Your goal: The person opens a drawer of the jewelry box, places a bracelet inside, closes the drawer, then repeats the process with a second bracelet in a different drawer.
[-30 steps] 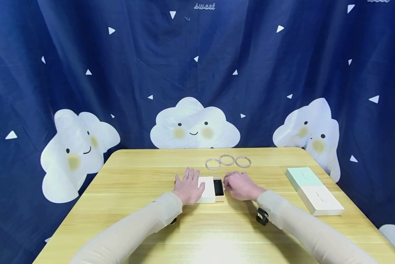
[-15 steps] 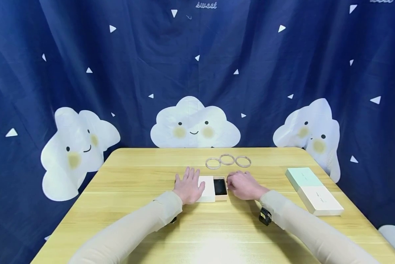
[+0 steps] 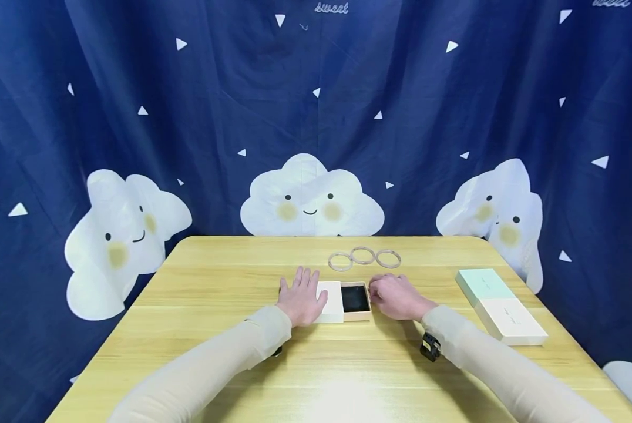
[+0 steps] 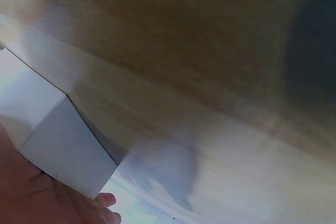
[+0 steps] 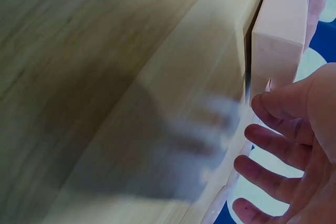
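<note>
In the head view my left hand [image 3: 301, 299] lies spread, fingers extended, over the left part of a white box sleeve [image 3: 330, 302]. A pale pink drawer [image 3: 357, 316] sticks out of the sleeve's right side, with a black pad [image 3: 355, 298] inside. At the drawer's outer end is my right hand [image 3: 397, 298]. The right wrist view shows its thumb and index finger pinching a small tab [image 5: 270, 84] on the drawer's end, the other fingers loosely bent. Part of the sleeve is hidden under the left hand; its white corner [image 4: 68, 140] shows in the left wrist view.
Behind the box, three thin pale bangles [image 3: 363, 255] lie near the table's far edge. A mint box [image 3: 486, 284] and a white box [image 3: 511, 322] sit end to end at the right. A dark blue curtain [image 3: 316, 129] hangs behind the wooden table [image 3: 231, 282].
My right hand has moved to the right, drawing the drawer farther out of the sleeve, so more of the black pad shows. The left hand has stayed in place on the sleeve.
</note>
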Available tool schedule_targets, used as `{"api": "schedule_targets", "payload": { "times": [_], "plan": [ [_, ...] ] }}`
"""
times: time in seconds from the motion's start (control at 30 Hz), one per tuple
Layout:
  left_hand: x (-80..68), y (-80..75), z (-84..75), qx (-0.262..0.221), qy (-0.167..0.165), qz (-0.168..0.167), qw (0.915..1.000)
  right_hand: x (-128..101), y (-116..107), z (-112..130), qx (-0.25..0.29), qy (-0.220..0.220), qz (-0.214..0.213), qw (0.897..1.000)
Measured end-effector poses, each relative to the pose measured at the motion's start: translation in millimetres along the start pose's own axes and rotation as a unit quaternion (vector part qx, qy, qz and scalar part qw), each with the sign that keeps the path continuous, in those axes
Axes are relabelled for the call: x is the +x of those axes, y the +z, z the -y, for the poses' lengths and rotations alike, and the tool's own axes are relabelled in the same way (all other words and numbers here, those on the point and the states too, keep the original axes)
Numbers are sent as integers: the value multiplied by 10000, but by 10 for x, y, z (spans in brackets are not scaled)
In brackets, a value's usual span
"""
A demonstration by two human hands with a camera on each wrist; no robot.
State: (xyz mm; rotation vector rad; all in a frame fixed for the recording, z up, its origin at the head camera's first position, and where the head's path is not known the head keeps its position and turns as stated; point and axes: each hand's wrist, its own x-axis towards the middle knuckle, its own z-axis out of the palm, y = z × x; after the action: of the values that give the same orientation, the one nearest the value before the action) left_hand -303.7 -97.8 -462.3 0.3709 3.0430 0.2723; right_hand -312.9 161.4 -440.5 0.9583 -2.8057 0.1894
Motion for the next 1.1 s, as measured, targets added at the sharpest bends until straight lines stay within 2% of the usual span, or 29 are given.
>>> {"api": "schedule_targets", "payload": {
  "times": [0.67, 0.97, 1.1],
  "plan": [
    [-27, -26, -16, 13, 44, 26, 10000, -56, -32, -24, 4, 151, 129, 9998],
    [8, 3, -6, 82, 9, 58, 9999, -67, -13, -36, -57, 172, 156, 9997],
    [17, 7, 0, 72, 0, 78, 9999, -64, -42, -60, 80, 241, 187, 9995]
  ]
}}
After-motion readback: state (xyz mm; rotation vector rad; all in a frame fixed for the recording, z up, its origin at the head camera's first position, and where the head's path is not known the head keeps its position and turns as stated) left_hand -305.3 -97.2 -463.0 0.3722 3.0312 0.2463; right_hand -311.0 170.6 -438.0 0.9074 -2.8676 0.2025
